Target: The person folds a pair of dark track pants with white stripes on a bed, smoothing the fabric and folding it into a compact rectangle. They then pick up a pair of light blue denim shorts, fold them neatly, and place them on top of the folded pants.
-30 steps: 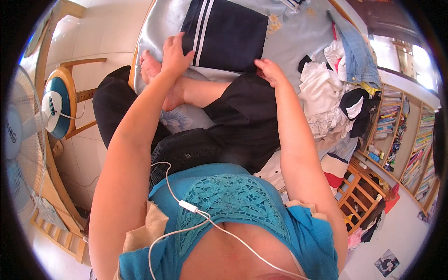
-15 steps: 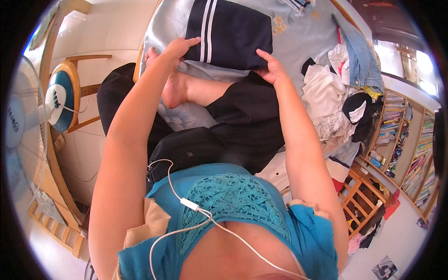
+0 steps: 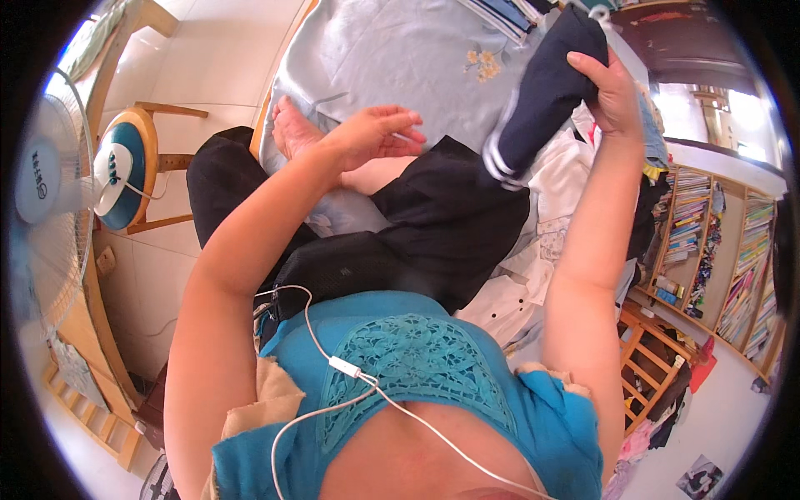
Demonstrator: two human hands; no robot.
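Note:
My right hand (image 3: 617,96) is raised at the upper right, closed around a folded navy garment (image 3: 546,92) with white stripes along its lower end. Thumb on its near face, it hangs tilted above the bed's right part. My left hand (image 3: 375,136) is free of the cloth, fingers stretched out, above my bent leg and bare foot (image 3: 292,129). Below the hands lies a pale satiny bedsheet (image 3: 358,58) with a floral print. Close beyond the navy garment, a stack of folded clothes (image 3: 504,15) sits at the bed's far side.
Loose white clothes (image 3: 567,179) are heaped on the right, beside a denim piece (image 3: 652,125). Bookshelves (image 3: 729,250) and a slatted wooden rack (image 3: 650,367) stand farther right. To the left are a fan (image 3: 50,192) and a round-seated stool (image 3: 133,167). A white cable (image 3: 343,365) crosses my chest.
The navy garment went from lying flat between both hands to being lifted right and tilted in my right hand. My left hand let go and moved toward the middle.

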